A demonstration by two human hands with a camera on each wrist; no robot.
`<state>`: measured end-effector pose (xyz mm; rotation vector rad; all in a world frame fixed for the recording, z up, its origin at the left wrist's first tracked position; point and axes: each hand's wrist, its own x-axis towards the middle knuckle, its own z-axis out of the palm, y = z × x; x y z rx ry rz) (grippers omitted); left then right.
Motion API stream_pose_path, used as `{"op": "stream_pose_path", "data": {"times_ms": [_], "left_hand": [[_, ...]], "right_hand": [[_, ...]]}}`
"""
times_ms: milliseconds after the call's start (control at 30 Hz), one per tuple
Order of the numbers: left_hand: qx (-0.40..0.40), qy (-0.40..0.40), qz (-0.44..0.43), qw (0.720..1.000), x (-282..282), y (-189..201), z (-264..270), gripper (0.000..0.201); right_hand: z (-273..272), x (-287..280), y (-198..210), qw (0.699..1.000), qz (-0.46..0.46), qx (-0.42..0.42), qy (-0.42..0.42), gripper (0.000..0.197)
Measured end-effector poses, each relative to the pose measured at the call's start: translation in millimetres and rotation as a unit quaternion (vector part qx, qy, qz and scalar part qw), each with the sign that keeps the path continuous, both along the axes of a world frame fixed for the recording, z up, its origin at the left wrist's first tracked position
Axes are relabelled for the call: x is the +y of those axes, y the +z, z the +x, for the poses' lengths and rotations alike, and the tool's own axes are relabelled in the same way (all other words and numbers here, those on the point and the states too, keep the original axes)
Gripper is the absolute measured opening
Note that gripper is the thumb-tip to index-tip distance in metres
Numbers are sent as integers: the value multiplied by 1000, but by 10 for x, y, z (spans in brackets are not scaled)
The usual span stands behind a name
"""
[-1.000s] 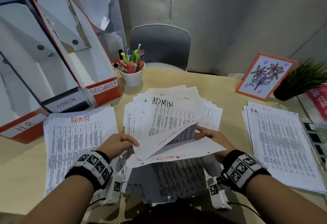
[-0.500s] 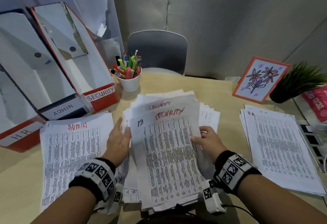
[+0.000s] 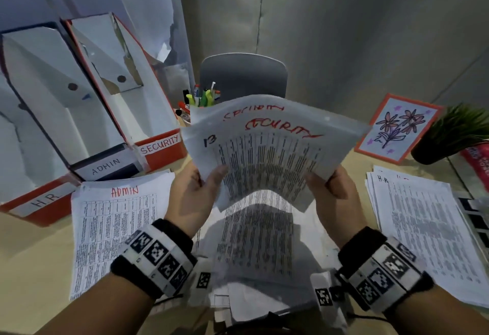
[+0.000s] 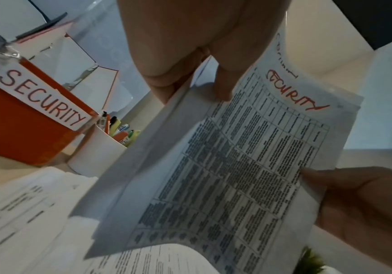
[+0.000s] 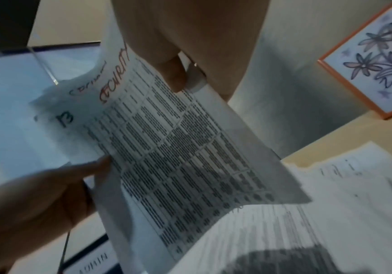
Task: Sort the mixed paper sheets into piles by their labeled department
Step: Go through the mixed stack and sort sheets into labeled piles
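Observation:
Both hands hold up a small stack of printed sheets (image 3: 267,149) with SECURITY written in red at the top, lifted above the table and bowed upward. My left hand (image 3: 197,191) grips its left edge (image 4: 216,89) with thumb on the front. My right hand (image 3: 330,189) grips the right edge (image 5: 174,77) the same way. Below them lies the mixed pile (image 3: 259,250) of sheets. An ADMIN pile (image 3: 111,226) lies to the left, an H.R. pile (image 3: 428,231) to the right.
Three file boxes labeled H.R. (image 3: 42,202), ADMIN (image 3: 105,166) and SECURITY (image 3: 158,144) stand at the back left. A white cup of pens (image 3: 201,99) sits behind the held sheets. A flower picture (image 3: 397,128), a potted plant (image 3: 455,133) and a grey chair (image 3: 243,75) are beyond.
The SECURITY sheets lay on the mixed pile half a second ago; both hands have now lifted them off the table and bent them upward.

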<state>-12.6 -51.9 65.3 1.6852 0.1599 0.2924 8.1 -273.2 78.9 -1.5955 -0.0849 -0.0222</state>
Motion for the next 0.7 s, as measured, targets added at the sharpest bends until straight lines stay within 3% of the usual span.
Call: {"op": "stream_pose_path", "data": {"times_ms": [67,167,267,367,500,600,700], "left_hand": [[18,-20,-2,1000,-18,-113,-18,26],[57,-24,32,998,-53,-305,-89,37],[67,-9,80,994,-66,-416,-137,34],[105,22,60,992,-101,-461,-118,25],[85,38,64,994,-84,-412,-73,16],[75,33,69,994,-68,-423,-64,15],[90,15,75,993,-86,-489,-75,15]], "right_hand": [[-34,15,-124,999,-9,33,18,36],[-127,27,-381,989,-116,68,65,42],[-163,37,-522,990,-93,89,65,43],[-154,64,-585,989,-86,116,36,43],[-48,10,-607,986,-131,101,-31,23],[-3,-29,-579,985,-127,111,-21,8],[25,-63,-661,978,-143,149,7,17]]}}
